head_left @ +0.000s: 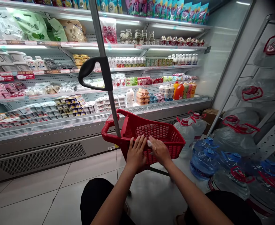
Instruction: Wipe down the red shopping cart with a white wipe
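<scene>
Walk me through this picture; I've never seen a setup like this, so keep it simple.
There is no machine here: the hands are a person's own bare ones. The single view comes from a camera worn on the head, looking forward and down, so the forearms stretch away from you.

The left hand lies with its fingers spread on the near side of a red basket cart. Beside it, the right hand has a small white wad, perhaps tissue, at its fingers. A grey pole rises from the cart to a black handle.

Behind stands a lit shelf unit with packs, jars and bottles; large water jugs stand to the right.
</scene>
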{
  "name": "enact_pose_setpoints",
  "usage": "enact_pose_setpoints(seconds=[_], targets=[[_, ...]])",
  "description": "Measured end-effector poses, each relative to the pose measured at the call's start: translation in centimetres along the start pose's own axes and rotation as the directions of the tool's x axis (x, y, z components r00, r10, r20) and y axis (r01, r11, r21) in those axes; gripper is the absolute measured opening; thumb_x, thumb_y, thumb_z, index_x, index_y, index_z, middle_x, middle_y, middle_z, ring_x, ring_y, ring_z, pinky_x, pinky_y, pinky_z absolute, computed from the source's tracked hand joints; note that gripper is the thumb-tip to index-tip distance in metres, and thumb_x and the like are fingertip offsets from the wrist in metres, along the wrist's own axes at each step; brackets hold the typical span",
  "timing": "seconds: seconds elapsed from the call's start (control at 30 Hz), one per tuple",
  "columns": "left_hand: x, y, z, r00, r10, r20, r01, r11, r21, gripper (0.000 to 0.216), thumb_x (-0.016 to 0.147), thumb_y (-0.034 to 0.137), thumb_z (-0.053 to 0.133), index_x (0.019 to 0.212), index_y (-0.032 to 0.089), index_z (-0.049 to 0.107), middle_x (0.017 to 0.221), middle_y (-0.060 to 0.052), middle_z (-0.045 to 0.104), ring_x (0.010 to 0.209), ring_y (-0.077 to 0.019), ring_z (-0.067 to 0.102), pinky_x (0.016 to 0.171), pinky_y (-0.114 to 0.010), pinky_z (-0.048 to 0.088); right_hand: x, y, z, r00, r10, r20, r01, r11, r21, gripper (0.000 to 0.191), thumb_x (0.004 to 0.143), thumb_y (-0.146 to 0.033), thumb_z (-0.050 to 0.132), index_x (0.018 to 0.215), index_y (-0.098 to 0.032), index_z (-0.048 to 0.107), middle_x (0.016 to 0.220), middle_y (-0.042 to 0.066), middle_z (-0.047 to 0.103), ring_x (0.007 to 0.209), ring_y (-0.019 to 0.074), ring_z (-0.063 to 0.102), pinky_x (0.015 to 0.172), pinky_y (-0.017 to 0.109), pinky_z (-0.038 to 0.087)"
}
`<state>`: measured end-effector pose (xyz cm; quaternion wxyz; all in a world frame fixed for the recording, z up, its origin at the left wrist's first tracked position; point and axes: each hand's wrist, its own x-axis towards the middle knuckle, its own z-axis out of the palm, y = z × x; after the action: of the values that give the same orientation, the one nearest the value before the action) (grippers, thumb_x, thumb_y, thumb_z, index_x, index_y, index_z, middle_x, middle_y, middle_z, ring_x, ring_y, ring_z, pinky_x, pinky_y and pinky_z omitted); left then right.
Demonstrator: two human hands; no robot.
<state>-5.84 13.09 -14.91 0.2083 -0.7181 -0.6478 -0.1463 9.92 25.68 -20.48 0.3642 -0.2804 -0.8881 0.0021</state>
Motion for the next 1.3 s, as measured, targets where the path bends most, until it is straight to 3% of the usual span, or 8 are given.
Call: enact_pose_setpoints(seconds=[0.17,0.27,0.5,0.73,0.93,1.1,1.2,1.3], targets=[[-0.3,-0.1,-0.2,1.000,0.006,-0.013,-0.006,1.000,-0.028,0.089,0.086,0.031,0.061,0.166,0.020,0.022,0.174,-0.005,0.018,0.160,-0.0267,0.018,0.132,-0.051,-0.007,-5.0,10.4,-4.6,0.966,0.251,-0.056,-0.255,0.963,-0.084,0.053,0.105,-0.030,0.025,0.132,-0.015,0.069,0.132,0.012,0.072,0.123,0.0288,0.067,0.108,0.051,0.049],[-0.3,-0.1,-0.3,1.000,0.009,-0.009,-0.010,0.999,-0.042,0.090,0.087,0.033,0.061,0.167,0.021,0.021,0.174,-0.004,0.018,0.161,-0.0268,0.017,0.132,-0.052,-0.008,-7.0,13.0,-6.3,0.949,0.305,-0.075,-0.312,0.945,-0.102,0.052,0.104,-0.034,0.028,0.120,-0.016,0.074,0.121,0.014,0.077,0.116,0.0302,0.069,0.103,0.049,0.052],[0.7,0.9,0.6,1.000,-0.020,0.005,0.021,0.997,-0.072,0.086,0.085,0.035,0.061,0.164,0.023,0.029,0.172,-0.005,0.028,0.159,-0.0317,0.020,0.131,-0.059,-0.008,-6.0,6.6,-5.0,0.957,0.284,-0.055,-0.289,0.946,-0.144,0.048,0.106,-0.026,0.029,0.111,-0.015,0.076,0.115,0.013,0.078,0.108,0.0248,0.070,0.103,0.040,0.049],[1.0,4.0,3.6,1.000,0.015,0.018,-0.011,0.981,-0.193,0.085,0.084,0.032,0.059,0.163,0.014,0.032,0.170,-0.009,0.032,0.160,-0.0281,0.021,0.133,-0.053,0.004,-1.2,-1.2,-0.9,0.982,0.185,0.030,-0.178,0.972,-0.151,0.044,0.107,-0.023,0.032,0.134,-0.018,0.067,0.132,0.011,0.073,0.115,0.0196,0.071,0.101,0.032,0.052],[0.5,2.0,3.5,0.999,0.016,0.036,-0.010,0.986,-0.165,0.091,0.078,0.019,0.056,0.164,0.018,0.028,0.173,-0.004,0.023,0.161,-0.0229,0.018,0.133,-0.048,0.008,-5.6,0.5,-3.5,0.992,0.119,0.031,-0.110,0.975,-0.194,0.046,0.108,-0.026,0.033,0.145,-0.017,0.060,0.145,0.012,0.064,0.121,0.0230,0.069,0.099,0.037,0.055],[0.8,2.0,3.7,0.999,-0.004,0.040,0.011,0.985,-0.172,0.095,0.075,0.020,0.058,0.165,0.014,0.026,0.174,-0.006,0.018,0.162,-0.0246,0.014,0.133,-0.047,0.010,-11.2,4.5,-7.9,0.982,0.182,0.041,-0.178,0.981,-0.081,0.050,0.109,-0.035,0.029,0.145,-0.022,0.061,0.142,0.007,0.067,0.130,0.0239,0.064,0.115,0.048,0.045],[1.1,2.3,3.8,0.999,0.009,0.045,-0.001,0.983,-0.183,0.095,0.075,0.021,0.058,0.164,0.014,0.026,0.174,-0.007,0.019,0.162,-0.0251,0.014,0.133,-0.047,0.010,-11.5,7.0,-11.0,0.896,0.443,0.003,-0.443,0.896,0.036,0.061,0.107,-0.049,0.025,0.126,-0.019,0.075,0.120,0.014,0.077,0.113,0.0304,0.072,0.097,0.047,0.056],[1.2,2.7,3.9,0.999,0.021,0.046,-0.012,0.981,-0.193,0.096,0.076,0.022,0.059,0.165,0.015,0.024,0.174,-0.007,0.019,0.162,-0.0257,0.014,0.133,-0.048,0.010,-10.1,8.3,-13.3,0.673,0.735,-0.089,-0.723,0.678,0.130,0.083,0.103,-0.063,0.018,0.091,-0.011,0.082,0.077,0.022,0.076,0.074,0.0362,0.074,0.063,0.045,0.057]])
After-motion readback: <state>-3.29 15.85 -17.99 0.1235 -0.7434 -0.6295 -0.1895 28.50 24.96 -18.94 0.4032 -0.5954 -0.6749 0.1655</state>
